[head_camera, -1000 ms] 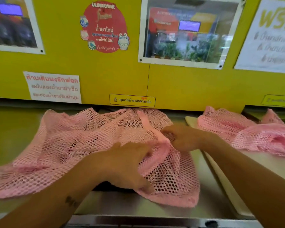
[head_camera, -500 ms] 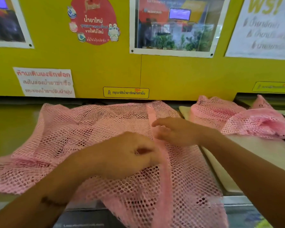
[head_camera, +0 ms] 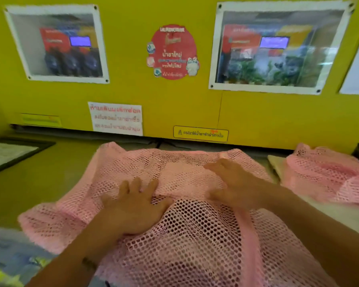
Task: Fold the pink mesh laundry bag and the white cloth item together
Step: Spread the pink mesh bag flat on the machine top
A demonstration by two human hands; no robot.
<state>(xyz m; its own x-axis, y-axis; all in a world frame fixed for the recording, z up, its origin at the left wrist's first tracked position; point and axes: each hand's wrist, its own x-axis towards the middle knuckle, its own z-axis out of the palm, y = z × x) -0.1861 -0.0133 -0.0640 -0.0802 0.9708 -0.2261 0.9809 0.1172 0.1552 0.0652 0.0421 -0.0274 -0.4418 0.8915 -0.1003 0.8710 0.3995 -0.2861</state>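
Left hand and right hand, both spread flat on pink mesh laundry bag, smoothing it for folding.

my arms are bare from the wrist up as far as i can see, no sleeves. my left hand and right hand wear no rings or gloves. a small dark tattoo marks my left forearm; its design is too blurred to read.
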